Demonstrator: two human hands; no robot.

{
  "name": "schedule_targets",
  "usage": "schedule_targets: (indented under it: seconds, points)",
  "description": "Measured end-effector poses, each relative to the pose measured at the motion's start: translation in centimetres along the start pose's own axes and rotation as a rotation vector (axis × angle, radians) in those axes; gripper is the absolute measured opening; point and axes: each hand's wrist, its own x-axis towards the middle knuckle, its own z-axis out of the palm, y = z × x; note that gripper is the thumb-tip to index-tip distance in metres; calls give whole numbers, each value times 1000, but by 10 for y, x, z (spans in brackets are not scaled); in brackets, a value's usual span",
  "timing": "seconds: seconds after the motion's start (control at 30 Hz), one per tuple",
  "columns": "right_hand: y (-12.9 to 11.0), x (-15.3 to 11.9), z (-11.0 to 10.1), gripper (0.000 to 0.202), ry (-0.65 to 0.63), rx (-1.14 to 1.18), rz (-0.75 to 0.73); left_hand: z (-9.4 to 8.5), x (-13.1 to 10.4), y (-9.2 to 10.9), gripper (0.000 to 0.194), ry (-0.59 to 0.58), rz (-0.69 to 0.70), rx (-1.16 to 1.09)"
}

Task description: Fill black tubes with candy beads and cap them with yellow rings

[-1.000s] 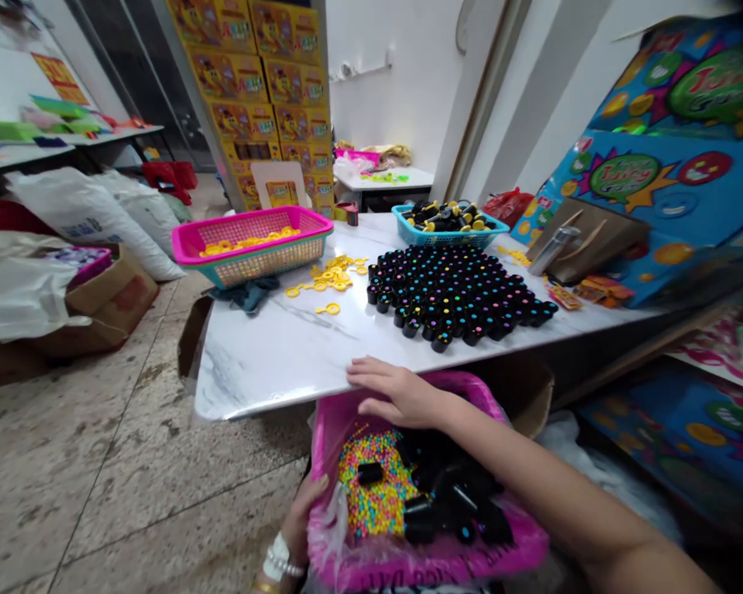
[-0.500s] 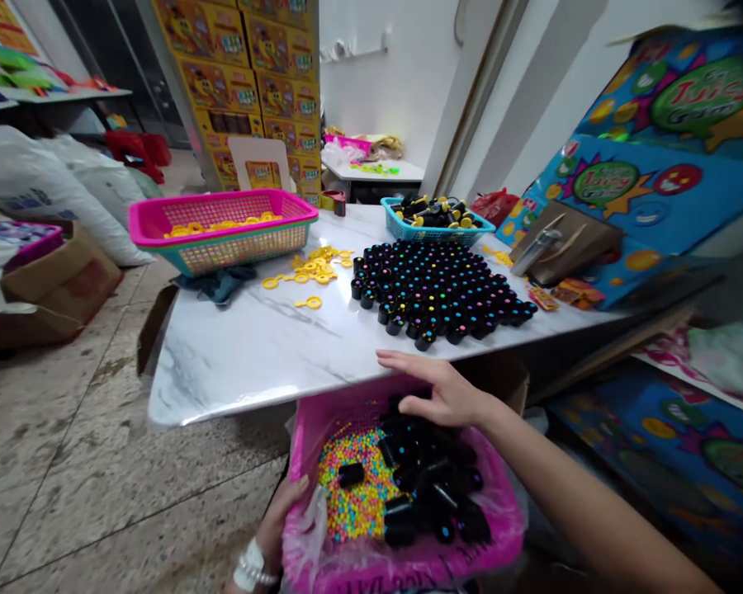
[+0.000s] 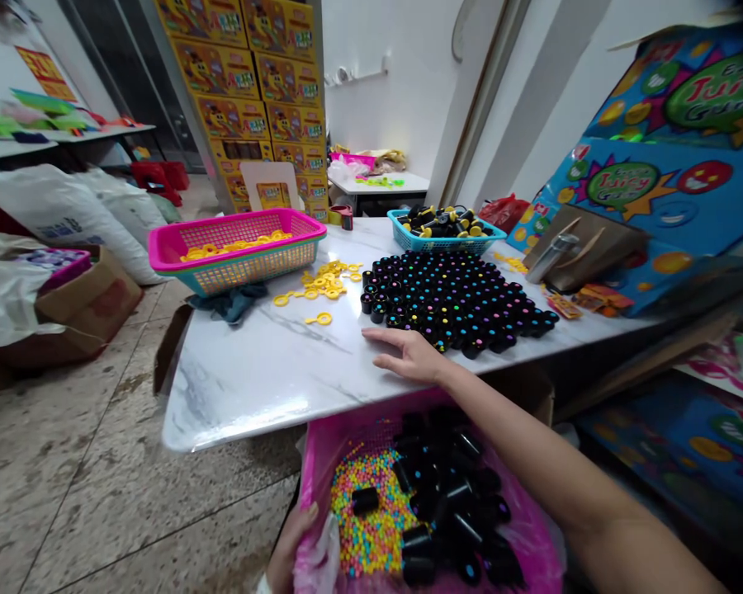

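My right hand (image 3: 409, 355) reaches over the front of the white marbled table (image 3: 248, 384), fingers stretched out and thumb apart, holding nothing. Just beyond its fingers stand several rows of small black cylinders (image 3: 464, 297) with coloured dots on top. Below the table edge is a pink basket (image 3: 309, 470) lined with clear plastic. Small multicoloured beads (image 3: 371, 536) fill its left part, and loose black cylinders (image 3: 455, 495) lie heaped on the right. My left hand (image 3: 292, 540) grips the basket's left rim; its fingers are partly hidden.
Yellow ring-ended pieces (image 3: 328, 280) lie left of the rows. Behind them stands a pink basket stacked on a teal one (image 3: 253, 264). A blue basket (image 3: 449, 239) holds black-and-yellow parts. A brown bag (image 3: 585, 252) and blue cartons (image 3: 656, 198) are at right.
My right hand has moved from above the pink basket forward and slightly left, onto the table area by the black cylinders. The left hand stays at the rim. The view has shifted slightly.
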Motion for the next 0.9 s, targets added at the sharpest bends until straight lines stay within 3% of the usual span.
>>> schedule_targets:
  seconds: [0.13,0.23,0.33,0.43,0.5,0.6,0.73,0.9]
  points:
    - [0,17,3,48,26,-42,28,-6,7,-5,29,-38,30,68]
    - [-17,15,2,44,46,-41,13,-4,4,-4,26,-53,81,80]
    - [-44,-13,2,36,57,16,-37,5,-5,0,24,-182,72,77]
    - [-63,-55,7,28,-9,41,3,13,-8,6,24,-222,16,48]
    - [-65,-84,22,23,-70,13,79,18,-7,10,26,-308,-11,46]
    - [-61,-121,65,25,-206,-84,132,25,-10,16,27,-423,-35,74]
    - [-63,-143,118,37,-402,-278,29,33,-24,21,39,-439,40,180]
    - [-78,-139,121,24,-452,-485,-107,36,-37,16,48,-368,19,87]
